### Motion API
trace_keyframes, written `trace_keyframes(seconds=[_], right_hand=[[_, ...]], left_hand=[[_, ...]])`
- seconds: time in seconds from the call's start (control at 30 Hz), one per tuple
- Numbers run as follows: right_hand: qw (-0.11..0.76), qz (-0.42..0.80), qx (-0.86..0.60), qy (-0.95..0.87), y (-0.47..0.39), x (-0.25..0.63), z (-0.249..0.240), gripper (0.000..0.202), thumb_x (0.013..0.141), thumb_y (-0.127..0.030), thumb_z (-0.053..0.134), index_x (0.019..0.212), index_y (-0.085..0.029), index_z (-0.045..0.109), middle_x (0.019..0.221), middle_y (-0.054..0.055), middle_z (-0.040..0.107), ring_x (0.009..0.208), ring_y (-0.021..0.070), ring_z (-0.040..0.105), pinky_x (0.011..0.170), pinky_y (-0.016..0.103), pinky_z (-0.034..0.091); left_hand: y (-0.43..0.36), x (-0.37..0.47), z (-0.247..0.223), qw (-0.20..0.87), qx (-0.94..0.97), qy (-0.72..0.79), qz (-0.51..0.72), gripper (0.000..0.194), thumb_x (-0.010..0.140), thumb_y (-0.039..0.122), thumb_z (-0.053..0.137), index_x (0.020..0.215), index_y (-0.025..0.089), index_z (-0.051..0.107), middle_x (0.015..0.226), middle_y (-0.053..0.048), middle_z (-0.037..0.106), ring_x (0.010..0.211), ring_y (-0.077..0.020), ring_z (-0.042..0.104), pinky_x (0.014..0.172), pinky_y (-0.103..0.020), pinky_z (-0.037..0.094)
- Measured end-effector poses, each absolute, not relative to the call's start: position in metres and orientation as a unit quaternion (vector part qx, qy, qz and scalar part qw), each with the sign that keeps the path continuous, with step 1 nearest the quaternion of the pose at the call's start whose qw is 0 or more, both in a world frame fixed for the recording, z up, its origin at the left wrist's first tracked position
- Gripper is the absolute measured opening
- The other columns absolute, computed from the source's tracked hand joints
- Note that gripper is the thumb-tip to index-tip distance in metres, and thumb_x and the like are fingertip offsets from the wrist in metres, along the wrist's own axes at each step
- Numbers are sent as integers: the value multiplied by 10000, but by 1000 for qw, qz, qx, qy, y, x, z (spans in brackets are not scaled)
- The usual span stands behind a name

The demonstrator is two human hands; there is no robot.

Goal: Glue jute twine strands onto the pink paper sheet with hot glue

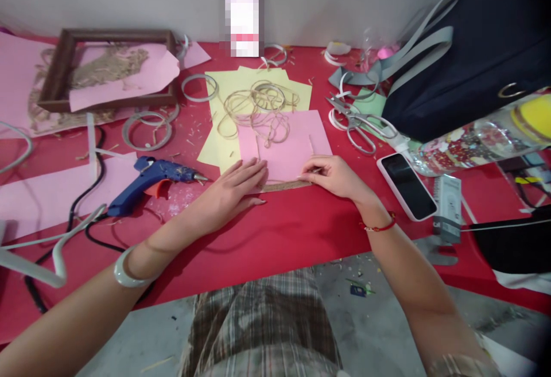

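Left hand (241, 186): palm down, fingers extended and loosely together, laid over the near left corner of the pink sheet (290, 136). Nothing is seen gripped in it. Right hand (333, 175): fingers curled, thumb and forefinger held close together at the right end of the braid (282, 185). Fingertips are blurred, so whether the braid is gripped or only pressed can't be told.

Braid is set along the sheet's near edge, running between the hands. Sheet is laid over yellow paper (213, 150), just beyond both hands. Two short strands (311, 144) are seen on the sheet, one ahead of each hand's fingers. Loose twine (275, 121) is heaped in loops past the hands, partly on pink, partly on yellow.

Left of the left hand: glue gun (142, 187) laid on its side, nozzle pointed toward that hand, near its wrist. Farther out past it, a tape roll (126, 131) and a wooden frame (55, 70) are placed.

Beyond the right hand: scissors (355, 121), blades apart. Right of it: phone (407, 185), screen dark, then small box (448, 202). Farther right, a bottle (471, 136) is laid on its side by the dark bag (477, 61).
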State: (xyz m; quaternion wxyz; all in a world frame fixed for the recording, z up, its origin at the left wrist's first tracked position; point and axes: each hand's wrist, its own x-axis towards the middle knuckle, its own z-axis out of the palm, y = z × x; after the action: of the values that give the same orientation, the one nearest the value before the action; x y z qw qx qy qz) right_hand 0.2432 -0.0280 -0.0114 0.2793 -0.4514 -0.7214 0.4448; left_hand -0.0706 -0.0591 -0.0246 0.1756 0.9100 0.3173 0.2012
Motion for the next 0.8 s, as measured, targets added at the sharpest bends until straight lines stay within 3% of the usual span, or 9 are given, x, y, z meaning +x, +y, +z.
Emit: trace_keyframes(seconds=[0.53, 0.8], right_hand=[[278, 483, -459, -691, -25, 246, -14, 261, 842, -449, 804, 824, -196, 745, 835, 58, 730, 737, 185, 636, 674, 325, 513], [274, 511, -452, -678, -23, 248, -6, 426, 798, -590, 853, 812, -190, 708, 782, 35, 678, 679, 162, 592, 642, 319, 499]], left_hand=[[-60, -70, -26, 163, 917, 291, 219, 526, 1111, 246, 581, 1628, 193, 499, 1641, -143, 559, 1612, -342, 398, 1308, -645, 364], [-60, -71, -22, 209, 898, 322, 214, 620, 1104, 439, 588, 1644, 156, 480, 1654, -188, 532, 1567, -307, 488, 1348, -587, 320]])
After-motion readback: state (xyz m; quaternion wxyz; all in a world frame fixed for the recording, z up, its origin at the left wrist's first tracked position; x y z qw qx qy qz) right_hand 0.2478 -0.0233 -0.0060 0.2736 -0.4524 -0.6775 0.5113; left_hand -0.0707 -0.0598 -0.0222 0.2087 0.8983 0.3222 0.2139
